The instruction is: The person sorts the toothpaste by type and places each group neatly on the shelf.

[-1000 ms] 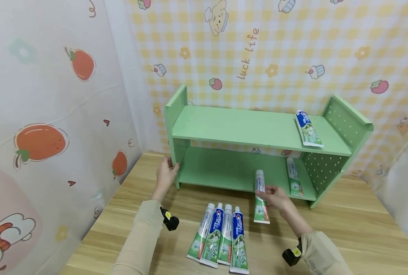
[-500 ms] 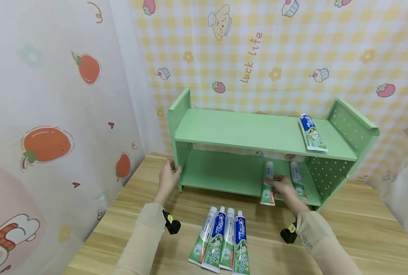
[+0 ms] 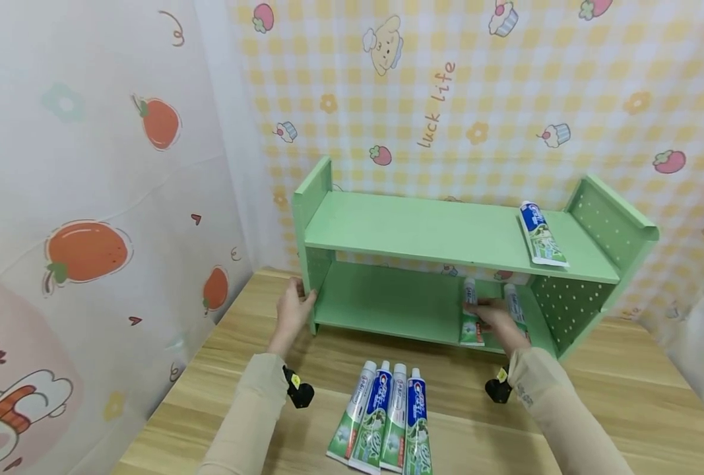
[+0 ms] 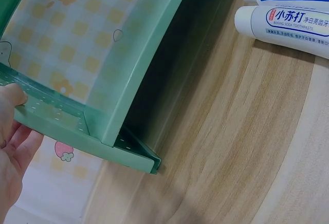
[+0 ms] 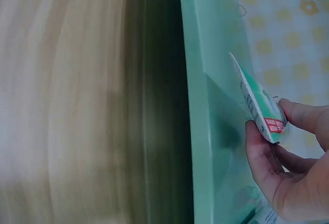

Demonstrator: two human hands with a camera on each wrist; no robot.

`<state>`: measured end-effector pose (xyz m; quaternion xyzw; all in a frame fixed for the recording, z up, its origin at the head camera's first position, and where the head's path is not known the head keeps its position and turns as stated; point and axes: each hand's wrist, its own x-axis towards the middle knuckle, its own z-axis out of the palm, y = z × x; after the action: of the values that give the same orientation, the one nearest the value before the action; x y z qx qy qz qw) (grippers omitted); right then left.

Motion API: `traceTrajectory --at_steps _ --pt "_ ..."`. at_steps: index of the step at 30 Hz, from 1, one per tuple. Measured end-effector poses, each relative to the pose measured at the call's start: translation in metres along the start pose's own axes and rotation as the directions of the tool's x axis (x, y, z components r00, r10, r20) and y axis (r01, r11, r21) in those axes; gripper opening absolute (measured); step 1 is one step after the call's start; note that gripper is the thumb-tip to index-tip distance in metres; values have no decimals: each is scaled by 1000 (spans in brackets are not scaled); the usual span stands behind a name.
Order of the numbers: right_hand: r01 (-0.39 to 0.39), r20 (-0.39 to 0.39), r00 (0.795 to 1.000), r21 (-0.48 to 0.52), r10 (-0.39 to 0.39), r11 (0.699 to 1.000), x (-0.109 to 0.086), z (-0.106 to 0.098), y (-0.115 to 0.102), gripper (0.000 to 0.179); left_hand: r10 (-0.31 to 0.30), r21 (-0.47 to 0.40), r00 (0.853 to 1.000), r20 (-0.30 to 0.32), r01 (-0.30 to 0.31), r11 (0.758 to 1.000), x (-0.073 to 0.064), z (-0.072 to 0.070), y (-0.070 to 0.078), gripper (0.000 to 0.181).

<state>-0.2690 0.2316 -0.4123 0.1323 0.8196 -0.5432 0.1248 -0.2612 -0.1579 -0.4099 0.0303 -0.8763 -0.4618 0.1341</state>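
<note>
My right hand [image 3: 495,318] pinches a white-and-green toothpaste tube [image 3: 471,331] between thumb and fingers, over the lower board of the green two-tier shelf [image 3: 387,221]. In the right wrist view the tube [image 5: 261,106] is tilted, its flat crimped end pointing away from the fingers. To its right, partly behind the hand, another toothpaste tube [image 3: 514,302] lies on the lower board. My left hand [image 3: 294,310] grips the shelf's left side panel [image 4: 61,129], thumb on one face and fingers on the other.
Several toothpaste tubes [image 3: 360,412] lie side by side on the wooden table [image 3: 458,422] in front of the shelf. One blue-and-green tube [image 3: 544,236] lies on the upper board at the right. A patterned cloth [image 3: 340,86] hangs behind.
My right hand has carried the toothpaste tube forward from the shelf's front edge into the lower tier, beside the other tube. My left hand keeps its grip on the side panel.
</note>
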Motion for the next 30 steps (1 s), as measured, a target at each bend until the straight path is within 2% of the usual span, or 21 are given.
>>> traceTrajectory --at_steps 11,18,24,30 --pt "15 -41 999 17 -14 1000 4 2 7 51 -7 5 1000 -5 7 1000 -4 2 2 29" --pt "67 -92 993 -26 -69 997 6 3 11 56 -2 21 1000 -1 2 1000 -3 3 2 29" --pt "118 -82 989 -50 -122 992 10 5 8 49 -7 17 1000 -23 8 1000 -1 -1 2 28" --pt "84 -93 991 -101 -94 991 11 5 8 52 -11 21 1000 -15 12 1000 -1 -1 2 28"
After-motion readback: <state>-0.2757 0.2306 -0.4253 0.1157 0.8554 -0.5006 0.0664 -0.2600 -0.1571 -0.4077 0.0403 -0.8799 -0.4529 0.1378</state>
